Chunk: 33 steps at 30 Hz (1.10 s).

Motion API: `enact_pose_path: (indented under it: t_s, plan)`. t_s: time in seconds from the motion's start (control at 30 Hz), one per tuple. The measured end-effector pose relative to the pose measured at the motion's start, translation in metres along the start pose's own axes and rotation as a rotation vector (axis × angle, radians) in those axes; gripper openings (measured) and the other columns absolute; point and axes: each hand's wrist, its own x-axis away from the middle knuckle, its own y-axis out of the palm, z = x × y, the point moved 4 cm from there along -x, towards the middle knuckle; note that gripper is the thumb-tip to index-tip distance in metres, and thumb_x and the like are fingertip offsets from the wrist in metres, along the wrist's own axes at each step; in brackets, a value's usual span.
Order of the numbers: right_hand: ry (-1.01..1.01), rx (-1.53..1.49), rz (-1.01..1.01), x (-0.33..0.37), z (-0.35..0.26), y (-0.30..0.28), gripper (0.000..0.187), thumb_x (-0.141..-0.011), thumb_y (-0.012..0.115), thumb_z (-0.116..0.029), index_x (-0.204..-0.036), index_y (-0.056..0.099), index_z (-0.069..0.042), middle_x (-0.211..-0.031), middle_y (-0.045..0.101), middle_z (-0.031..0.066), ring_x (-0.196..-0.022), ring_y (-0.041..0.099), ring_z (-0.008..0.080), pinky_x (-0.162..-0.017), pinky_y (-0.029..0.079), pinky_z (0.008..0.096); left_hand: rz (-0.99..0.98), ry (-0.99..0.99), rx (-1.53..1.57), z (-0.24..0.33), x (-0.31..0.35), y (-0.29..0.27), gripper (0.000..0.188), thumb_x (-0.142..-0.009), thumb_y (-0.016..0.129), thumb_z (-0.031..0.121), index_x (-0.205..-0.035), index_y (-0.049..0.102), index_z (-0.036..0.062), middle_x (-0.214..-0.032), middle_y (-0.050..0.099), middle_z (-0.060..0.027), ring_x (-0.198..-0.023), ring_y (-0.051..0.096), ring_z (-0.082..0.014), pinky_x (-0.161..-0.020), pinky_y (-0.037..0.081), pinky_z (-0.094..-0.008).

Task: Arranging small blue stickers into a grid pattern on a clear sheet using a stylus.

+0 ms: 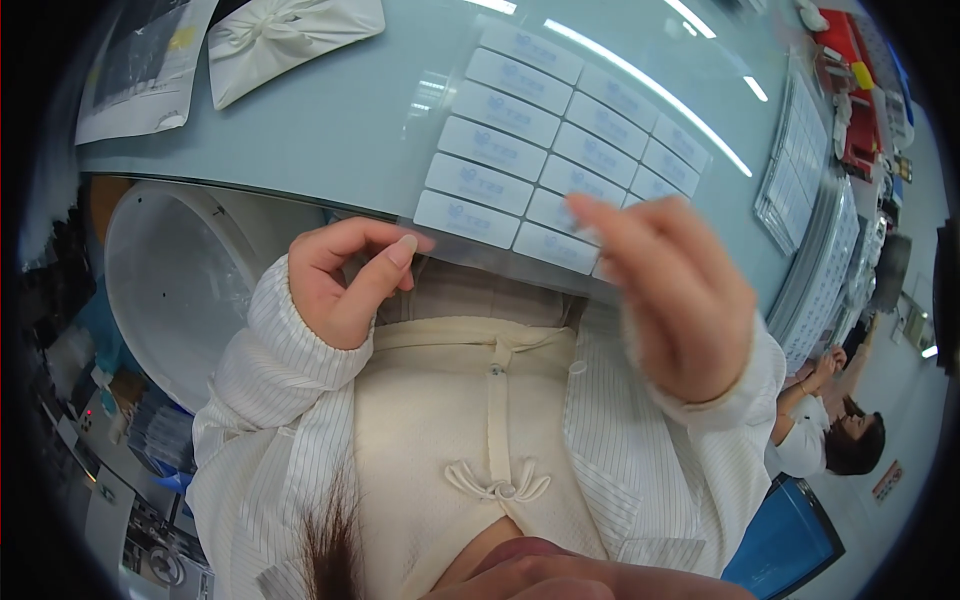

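Note:
A clear sheet of white rectangular labels (548,148), each with faint blue print, lies on the glassy table in front of me. My left hand (350,280) is at the table's front edge by the sheet's near left corner. Its thumb and index finger are drawn together in a pinch, and anything between them is too small to make out. Over the sheet's near right part is my right hand (670,290), blurred by motion. Its fingers are bunched toward the thumb, with the tips above the labels, and I cannot see what they hold. It covers some of the labels.
A white cloth-like bundle with a knot (290,45) and a clear plastic bag with papers (145,75) lie at the far left. Below them is a large white bin (170,285). Stacked label sheets (795,165) line the right side. A co-worker (830,430) sits farther right.

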Motion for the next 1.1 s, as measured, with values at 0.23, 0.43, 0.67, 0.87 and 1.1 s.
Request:
enact_pose_path:
  t_s: [0.23, 0.43, 0.67, 0.87, 1.1]
  plan:
    - [-0.124, 0.102, -0.079, -0.011, -0.018, 0.030, 0.049, -0.074, 0.058, 0.009, -0.122, 0.061, 0.009, -0.086, 0.059, 0.0113, -0.064, 0.061, 0.0200, -0.052, 0.048, 0.0286, -0.014, 0.047, 0.011, 0.003, 0.000, 0.001, 0.015, -0.093, 0.059, 0.008, -0.096, 0.070, -0.0021, -0.074, 0.066, -0.0051, -0.065, 0.059, -0.0099, -0.060, 0.047, -0.0231]
    - [-0.169, 0.147, -0.001, -0.011, -0.018, 0.047, 0.053, -0.067, 0.062, 0.002, -0.119, 0.062, 0.009, -0.084, 0.059, 0.0114, -0.063, 0.061, 0.0208, -0.051, 0.048, 0.0294, -0.006, 0.063, -0.027, 0.003, -0.001, 0.001, 0.015, -0.092, 0.060, 0.007, -0.096, 0.071, -0.0024, -0.081, 0.072, -0.0071, -0.066, 0.062, -0.0107, -0.062, 0.050, -0.0241]
    - [-0.160, 0.173, 0.005, -0.013, -0.020, 0.052, 0.051, -0.069, 0.062, 0.001, -0.119, 0.062, 0.009, -0.083, 0.057, 0.0109, -0.063, 0.060, 0.0209, -0.051, 0.047, 0.0296, 0.037, 0.096, -0.044, 0.005, 0.000, 0.000, 0.013, -0.091, 0.061, 0.006, -0.093, 0.071, -0.0021, -0.082, 0.073, -0.0073, -0.062, 0.062, -0.0102, -0.058, 0.049, -0.0232]
    - [-0.156, 0.294, 0.023, -0.016, -0.033, 0.059, 0.052, -0.070, 0.062, -0.003, -0.120, 0.061, 0.012, -0.077, 0.050, 0.0086, -0.060, 0.055, 0.0179, -0.047, 0.044, 0.0289, 0.058, 0.091, -0.075, 0.010, 0.001, 0.001, 0.011, -0.090, 0.063, 0.004, -0.092, 0.072, -0.0009, -0.079, 0.072, -0.0056, -0.062, 0.061, -0.0081, -0.058, 0.048, -0.0221]
    - [-0.120, 0.374, 0.050, -0.010, -0.034, 0.057, 0.052, -0.068, 0.061, -0.001, -0.118, 0.061, 0.013, -0.073, 0.045, 0.0076, -0.057, 0.053, 0.0171, -0.045, 0.041, 0.0300, 0.057, 0.071, -0.096, 0.012, 0.000, 0.001, 0.010, -0.089, 0.063, 0.004, -0.090, 0.073, -0.0003, -0.074, 0.069, -0.0044, -0.061, 0.060, -0.0078, -0.057, 0.047, -0.0221]
